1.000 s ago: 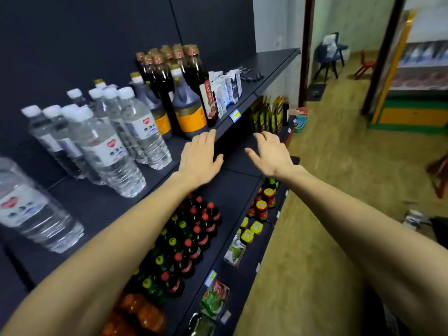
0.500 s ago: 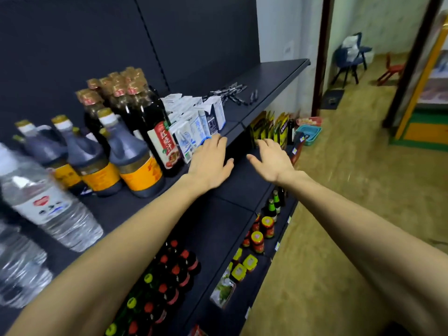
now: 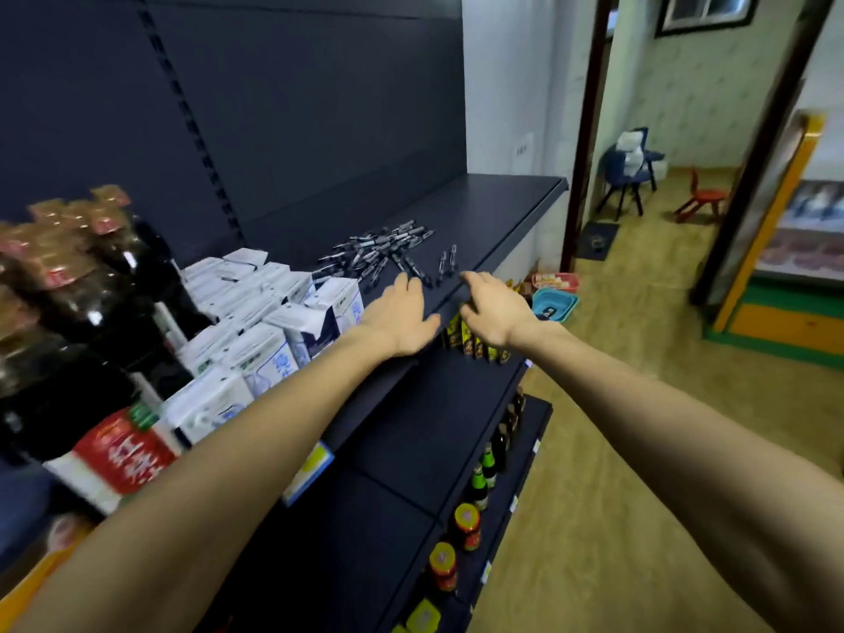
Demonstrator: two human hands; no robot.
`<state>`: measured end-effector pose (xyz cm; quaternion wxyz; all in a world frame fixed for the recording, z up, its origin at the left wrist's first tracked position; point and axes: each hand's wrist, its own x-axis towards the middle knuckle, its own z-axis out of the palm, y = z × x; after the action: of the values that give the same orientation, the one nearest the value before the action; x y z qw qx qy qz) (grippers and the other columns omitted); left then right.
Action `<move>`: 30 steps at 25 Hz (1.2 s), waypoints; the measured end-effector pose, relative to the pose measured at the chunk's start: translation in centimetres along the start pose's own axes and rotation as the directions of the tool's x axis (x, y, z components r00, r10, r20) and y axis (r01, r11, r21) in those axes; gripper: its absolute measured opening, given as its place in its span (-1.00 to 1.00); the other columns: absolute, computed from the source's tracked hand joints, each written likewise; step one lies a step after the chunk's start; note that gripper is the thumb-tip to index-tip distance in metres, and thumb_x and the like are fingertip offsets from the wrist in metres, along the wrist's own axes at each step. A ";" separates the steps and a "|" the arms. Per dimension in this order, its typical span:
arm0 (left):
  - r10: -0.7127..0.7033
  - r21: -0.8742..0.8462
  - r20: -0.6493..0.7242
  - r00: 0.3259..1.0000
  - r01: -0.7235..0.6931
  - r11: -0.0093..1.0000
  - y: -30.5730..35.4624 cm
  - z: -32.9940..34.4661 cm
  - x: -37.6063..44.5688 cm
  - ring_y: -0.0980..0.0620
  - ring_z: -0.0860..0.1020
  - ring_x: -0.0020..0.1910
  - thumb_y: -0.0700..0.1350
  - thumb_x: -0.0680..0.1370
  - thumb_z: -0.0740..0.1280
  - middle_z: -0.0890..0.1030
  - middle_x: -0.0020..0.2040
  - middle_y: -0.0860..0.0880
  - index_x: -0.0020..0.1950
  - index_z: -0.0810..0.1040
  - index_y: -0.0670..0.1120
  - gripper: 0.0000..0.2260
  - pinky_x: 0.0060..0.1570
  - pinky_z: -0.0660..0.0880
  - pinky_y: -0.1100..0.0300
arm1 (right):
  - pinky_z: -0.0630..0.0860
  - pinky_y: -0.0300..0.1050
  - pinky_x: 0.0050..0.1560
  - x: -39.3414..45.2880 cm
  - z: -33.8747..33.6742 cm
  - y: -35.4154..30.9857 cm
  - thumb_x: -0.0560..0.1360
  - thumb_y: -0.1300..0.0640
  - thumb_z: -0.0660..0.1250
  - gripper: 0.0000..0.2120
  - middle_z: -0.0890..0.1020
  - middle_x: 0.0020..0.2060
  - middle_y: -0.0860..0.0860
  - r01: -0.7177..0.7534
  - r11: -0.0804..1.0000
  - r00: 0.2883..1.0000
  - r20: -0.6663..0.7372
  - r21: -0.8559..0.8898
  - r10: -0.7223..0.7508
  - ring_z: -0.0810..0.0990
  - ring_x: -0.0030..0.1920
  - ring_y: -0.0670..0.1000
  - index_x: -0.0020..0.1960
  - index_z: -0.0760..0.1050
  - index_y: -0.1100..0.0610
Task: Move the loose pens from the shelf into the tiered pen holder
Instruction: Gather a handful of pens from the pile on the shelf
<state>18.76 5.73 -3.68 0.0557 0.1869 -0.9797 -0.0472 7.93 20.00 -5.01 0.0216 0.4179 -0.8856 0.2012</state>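
Dark shelf [image 3: 493, 198], outstretched flat hands.

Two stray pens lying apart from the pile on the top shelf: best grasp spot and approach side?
Take the right stray pen first, probably by mid-barrel, pinching across its width from above. It lies flat and points away from the shelf edge, with bare shelf to its right, so the right hand, open and nearest, seems best placed. The left stray pen lies close alongside. The pen pile is tangled.

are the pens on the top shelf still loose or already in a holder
Loose. The pens lie flat in a scattered pile on the top shelf, a few strays beside it. No holder is in view, and neither hand holds one.
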 end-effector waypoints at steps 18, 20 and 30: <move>-0.582 -0.046 0.100 0.807 0.588 0.807 -0.4 1.5 21.0 -0.16 0.41 0.47 0.59 0.37 0.28 0.43 0.51 -0.12 0.59 0.24 -0.06 0.01 0.39 0.42 -0.05 | 0.44 0.09 0.37 29.7 2.5 10.1 0.43 -0.08 0.49 -0.14 0.34 0.49 0.09 0.434 0.897 0.868 0.229 0.080 -0.440 0.38 0.46 0.17 0.61 0.17 0.06; -0.598 -0.061 0.040 0.800 0.600 0.798 -0.5 1.6 21.1 -0.14 0.46 0.44 0.50 0.41 0.35 0.48 0.47 -0.09 0.55 0.29 -0.05 -0.10 0.36 0.44 -0.01 | 0.42 0.08 0.39 31.8 2.9 10.1 0.42 -0.09 0.47 -0.15 0.33 0.51 0.07 0.509 0.850 0.811 0.255 0.132 -0.526 0.36 0.48 0.14 0.60 0.18 0.05; -0.788 0.153 -0.121 0.604 0.796 0.586 -5.9 -2.1 17.1 -0.27 0.42 0.41 0.00 0.62 0.32 0.45 0.40 -0.22 0.47 0.41 -0.17 -0.54 0.33 0.44 -0.10 | 0.51 0.04 0.25 30.1 2.1 5.4 0.30 0.06 0.38 -0.26 0.54 0.33 0.01 0.952 0.301 0.296 0.434 -0.059 -0.851 0.49 0.35 0.12 0.50 0.41 -0.01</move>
<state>5.33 -6.20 -0.70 0.0302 0.6082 -0.7926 0.0310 -15.40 0.33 -2.53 0.0527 0.8649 -0.4957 -0.0586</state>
